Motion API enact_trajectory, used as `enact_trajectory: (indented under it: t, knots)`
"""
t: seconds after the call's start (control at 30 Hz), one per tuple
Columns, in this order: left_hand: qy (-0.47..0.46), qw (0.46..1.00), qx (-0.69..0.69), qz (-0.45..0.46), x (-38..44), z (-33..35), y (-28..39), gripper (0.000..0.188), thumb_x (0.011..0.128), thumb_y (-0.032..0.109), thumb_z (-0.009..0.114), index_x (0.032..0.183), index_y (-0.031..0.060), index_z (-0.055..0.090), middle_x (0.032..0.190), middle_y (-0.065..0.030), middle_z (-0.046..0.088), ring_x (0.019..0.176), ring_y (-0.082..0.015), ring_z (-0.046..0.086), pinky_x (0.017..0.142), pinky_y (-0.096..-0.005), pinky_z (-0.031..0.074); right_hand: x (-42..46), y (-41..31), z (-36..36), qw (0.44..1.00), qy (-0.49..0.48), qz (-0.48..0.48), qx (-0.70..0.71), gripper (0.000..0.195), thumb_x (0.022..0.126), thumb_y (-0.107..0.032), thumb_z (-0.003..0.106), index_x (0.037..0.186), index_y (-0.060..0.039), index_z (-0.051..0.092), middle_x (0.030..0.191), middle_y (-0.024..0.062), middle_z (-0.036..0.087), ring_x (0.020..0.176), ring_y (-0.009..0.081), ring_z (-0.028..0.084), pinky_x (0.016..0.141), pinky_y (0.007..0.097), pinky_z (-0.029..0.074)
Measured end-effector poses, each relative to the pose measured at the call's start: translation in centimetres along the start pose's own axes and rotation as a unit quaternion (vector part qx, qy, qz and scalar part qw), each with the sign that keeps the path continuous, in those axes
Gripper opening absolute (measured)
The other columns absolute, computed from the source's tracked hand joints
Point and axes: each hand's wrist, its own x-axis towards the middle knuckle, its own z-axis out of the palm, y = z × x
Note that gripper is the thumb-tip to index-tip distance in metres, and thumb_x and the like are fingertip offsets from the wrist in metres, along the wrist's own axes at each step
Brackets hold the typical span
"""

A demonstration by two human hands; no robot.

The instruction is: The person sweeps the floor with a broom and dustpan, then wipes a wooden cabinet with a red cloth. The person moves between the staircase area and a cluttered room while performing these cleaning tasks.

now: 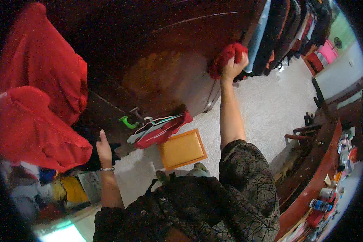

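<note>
My right hand (236, 67) is closed around a bunched red cloth (227, 57), held out against the dark wooden wardrobe front (169, 69), beside hanging clothes (261, 33). At the left, my left hand (104, 149) has one digit pointing up; its other fingers are hidden or curled. Close by it hang large red garments (45, 127), with dark cloth (89, 148) just behind. Whether this hand touches the cloth cannot be seen. Between my arms, several clothes hangers (149, 124) hang from a hook on the wardrobe, with a dark red cloth (160, 134) among them.
A stool with a yellow top (184, 149) stands on the pale floor (266, 106) in front of me. Folded clothes (72, 187) are stacked at lower left. On the right, a wooden dresser (317, 169) bears bottles and small items, with a chair (299, 136) near it.
</note>
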Motion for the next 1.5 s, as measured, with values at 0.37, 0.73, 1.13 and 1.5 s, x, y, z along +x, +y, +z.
enact_trajectory:
  t: [0.37,0.73,1.13,1.5]
  knots:
    - [0.067,0.977,0.067,0.19,3.1,1.1,-5.7,0.05,0.085,0.038,0.037,0.095,-0.0087,0.05,0.09,-0.0271,0.052,0.091,-0.0328,0.051,0.079,-0.0353,0.038,-20.1,-5.5,-0.7,0.736,-0.027,0.661,0.141,0.035,0.083,-0.019,0.035,0.116,-0.0084,0.034,0.107,0.0094,0.047,0.091,0.0275,0.051,0.073,0.0434,0.047]
    - [0.343,0.668,0.504,0.427,7.5,3.4,-11.6,0.041,0.089,0.026,0.031,0.112,-0.0052,0.044,0.118,-0.02,0.043,0.111,-0.0302,0.04,0.09,-0.033,0.034,-16.4,-22.4,-0.5,0.377,-0.228,0.771,0.46,0.019,0.082,-0.024,0.042,0.09,-0.0078,0.049,0.091,0.0091,0.053,0.084,0.0274,0.052,0.074,0.0447,0.044]
    - [-0.09,0.949,0.127,0.276,1.7,0.1,-7.3,0.038,0.088,0.022,0.031,0.116,0.0007,0.044,0.118,-0.0115,0.045,0.107,-0.0198,0.044,0.091,-0.0319,0.035,-18.8,-29.2,-2.6,0.82,-0.536,-0.044,0.195,0.051,0.059,-0.009,0.066,0.105,-0.0037,0.044,0.104,0.0208,0.036,0.097,0.0372,0.038,0.084,0.0422,0.034]
    - [-0.363,0.541,-0.758,0.021,-9.7,-1.9,-19.0,0.042,0.082,0.02,0.049,0.12,0.0059,0.036,0.117,-0.0126,0.046,0.104,-0.0257,0.048,0.089,-0.04,0.04,-14.1,-44.5,-9.5,0.203,-0.834,-0.446,0.253,0.049,0.076,-0.025,0.057,0.116,-0.0009,0.042,0.104,0.0211,0.051,0.098,0.0334,0.05,0.083,0.036,0.041]
